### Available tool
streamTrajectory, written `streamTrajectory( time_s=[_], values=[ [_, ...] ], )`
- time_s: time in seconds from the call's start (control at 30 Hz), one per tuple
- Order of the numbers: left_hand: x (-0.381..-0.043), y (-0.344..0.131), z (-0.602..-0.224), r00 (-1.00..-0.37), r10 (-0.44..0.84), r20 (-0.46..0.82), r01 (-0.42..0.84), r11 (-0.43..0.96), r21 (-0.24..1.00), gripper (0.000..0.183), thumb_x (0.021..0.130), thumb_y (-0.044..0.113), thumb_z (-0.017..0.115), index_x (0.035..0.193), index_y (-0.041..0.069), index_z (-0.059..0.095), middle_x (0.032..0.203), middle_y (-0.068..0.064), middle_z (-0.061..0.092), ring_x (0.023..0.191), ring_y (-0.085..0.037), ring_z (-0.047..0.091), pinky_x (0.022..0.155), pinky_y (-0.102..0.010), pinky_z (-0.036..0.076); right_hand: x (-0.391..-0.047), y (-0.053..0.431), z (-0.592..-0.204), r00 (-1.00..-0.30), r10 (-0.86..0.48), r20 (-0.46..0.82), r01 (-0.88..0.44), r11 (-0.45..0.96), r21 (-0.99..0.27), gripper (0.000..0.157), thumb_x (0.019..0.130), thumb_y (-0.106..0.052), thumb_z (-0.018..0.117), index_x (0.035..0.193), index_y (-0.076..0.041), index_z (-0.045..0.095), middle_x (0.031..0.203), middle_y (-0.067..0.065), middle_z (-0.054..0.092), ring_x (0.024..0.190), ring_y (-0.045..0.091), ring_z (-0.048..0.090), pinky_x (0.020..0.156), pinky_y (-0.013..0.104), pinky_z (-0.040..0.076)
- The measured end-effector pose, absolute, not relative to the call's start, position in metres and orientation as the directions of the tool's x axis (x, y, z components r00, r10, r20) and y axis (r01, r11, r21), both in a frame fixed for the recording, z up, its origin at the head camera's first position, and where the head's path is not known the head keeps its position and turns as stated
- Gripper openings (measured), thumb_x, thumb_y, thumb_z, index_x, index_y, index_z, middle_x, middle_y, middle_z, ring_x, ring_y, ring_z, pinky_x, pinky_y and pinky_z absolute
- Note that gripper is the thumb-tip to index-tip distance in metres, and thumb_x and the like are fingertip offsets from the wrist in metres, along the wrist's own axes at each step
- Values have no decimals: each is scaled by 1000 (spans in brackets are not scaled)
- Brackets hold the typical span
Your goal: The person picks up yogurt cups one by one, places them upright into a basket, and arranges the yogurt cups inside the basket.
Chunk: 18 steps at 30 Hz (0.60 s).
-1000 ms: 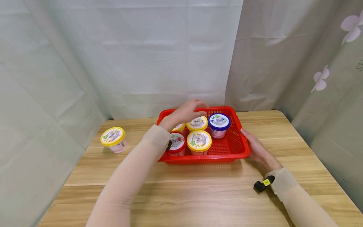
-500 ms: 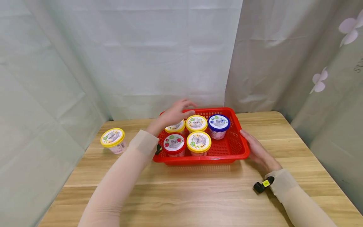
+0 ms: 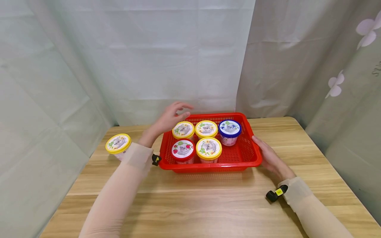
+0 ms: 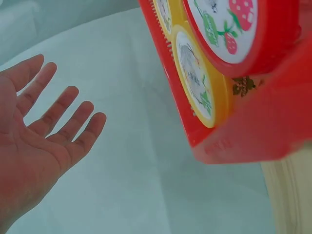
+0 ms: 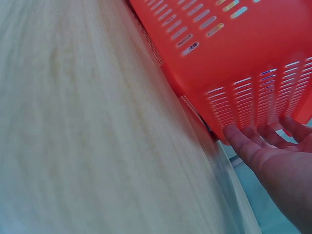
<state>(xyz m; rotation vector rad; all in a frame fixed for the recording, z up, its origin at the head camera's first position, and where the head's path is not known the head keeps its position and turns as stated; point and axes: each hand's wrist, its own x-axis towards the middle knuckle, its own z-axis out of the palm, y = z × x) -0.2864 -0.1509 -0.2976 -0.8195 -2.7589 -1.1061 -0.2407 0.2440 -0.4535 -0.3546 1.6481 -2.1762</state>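
My left hand (image 3: 170, 119) hovers above the back left corner of a red plastic basket (image 3: 208, 167), its fingers spread and holding nothing. In the left wrist view that hand (image 4: 46, 129) is apart from the basket. Inside the basket stand lidded ice cream cups: a red-lidded cup (image 3: 183, 149) at front left, yellow-lidded cups (image 3: 209, 148) beside and behind it, and a blue-lidded cup (image 3: 230, 128) at back right. My right hand (image 3: 269, 157) rests against the basket's right side. In the right wrist view its extended fingers (image 5: 243, 144) touch the slotted wall.
Another yellow-lidded cup (image 3: 119, 145) stands on the wooden table (image 3: 193, 205) to the left of the basket, partly behind my left sleeve. A pale curtain (image 3: 154, 56) hangs right behind the table's back edge, with more cloth at both sides.
My left hand has moved left, from above the cups in the middle to the basket's back left corner, uncovering the left cups. My right hand stays at the basket's right side.
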Motion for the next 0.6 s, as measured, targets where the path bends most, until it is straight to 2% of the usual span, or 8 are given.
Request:
streamTrajectory(
  time_s=[0.4, 0.6],
  values=[
    [-277, -178, -312, -877, 387, 286, 473, 589, 655, 31, 98, 19, 61, 129, 13, 60, 133, -9, 52, 123, -33, 46, 101, -50, 43, -240, 244, -453, -893, -448, -38, 152, -221, -963, 60, 106, -45, 33, 149, -4, 28, 122, 15, 58, 99, 21, 64, 82, 35, 57],
    [-268, -196, -319, -894, 337, 296, 444, 574, 688, 35, 100, 25, 59, 133, 14, 58, 137, -13, 48, 125, -35, 45, 102, -54, 42, -240, 244, -453, -893, -450, -29, 146, -228, -963, 60, 106, -44, 33, 149, -3, 27, 121, 15, 58, 97, 21, 64, 81, 34, 57]
  ],
)
